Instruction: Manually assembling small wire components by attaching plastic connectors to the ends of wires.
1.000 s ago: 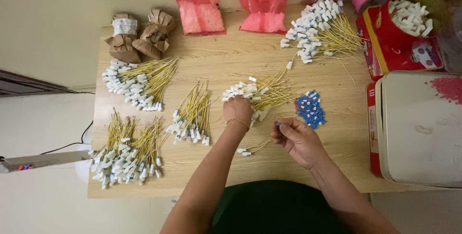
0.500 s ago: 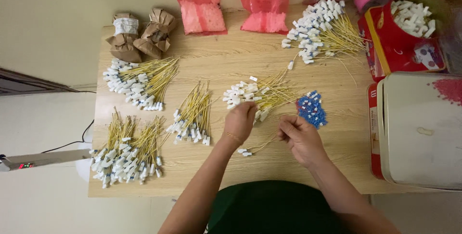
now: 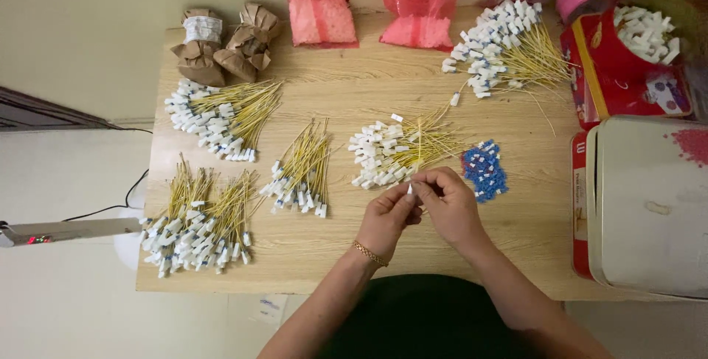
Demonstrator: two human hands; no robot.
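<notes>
- Centrally, both hands are brought together above the worktop (image 3: 354,256), so that one small white connector (image 3: 410,190) can be worked on at close range
- The left hand (image 3: 389,219) is closed to a pinch on the connector, whose tip is held upward; the right hand (image 3: 450,208) is curled against it, its fingers (image 3: 431,179) closed, though what they grip cannot be told
- A pile of white-tipped yellow wires (image 3: 402,149) and a heap of blue clips (image 3: 483,171) are kept just beyond the hands, within easy reach
- Sorted bundles (image 3: 199,222) are laid apart at the left
</notes>
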